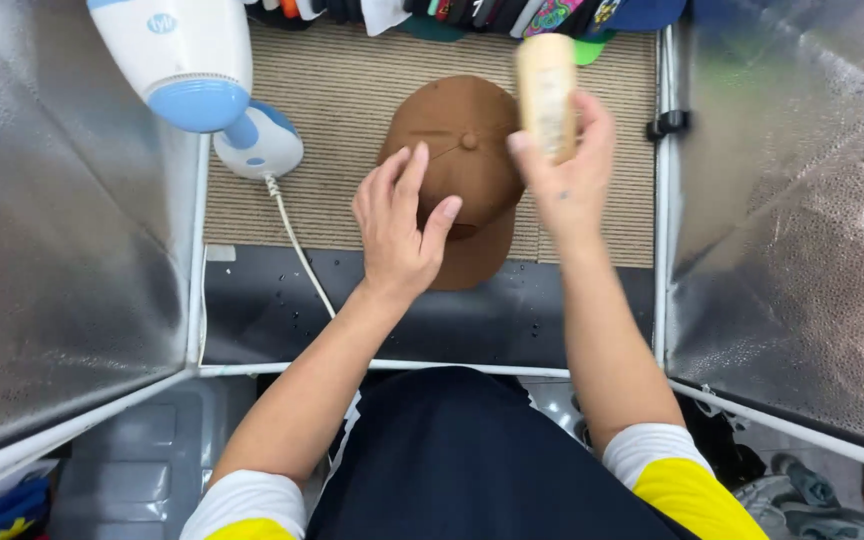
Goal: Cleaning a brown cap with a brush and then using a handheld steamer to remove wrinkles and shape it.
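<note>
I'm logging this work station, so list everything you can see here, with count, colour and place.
Brown fabric baseball cap: one, brown, centre of the mat, brim toward the person.
Pale wooden-backed brush: one, light tan, above the cap's right side, held in the right hand.
White and blue handheld steamer: one, upper left, with a white cord trailing toward the person.
Beige ribbed mat: one, under the cap.
Dark wet tray surface: one, near edge of the mat.
Silver foil side panels: two, left and right.
Row of stacked multicoloured caps: count unclear, far edge.
Hands: left hand rests on the cap; right hand grips the brush.
</note>
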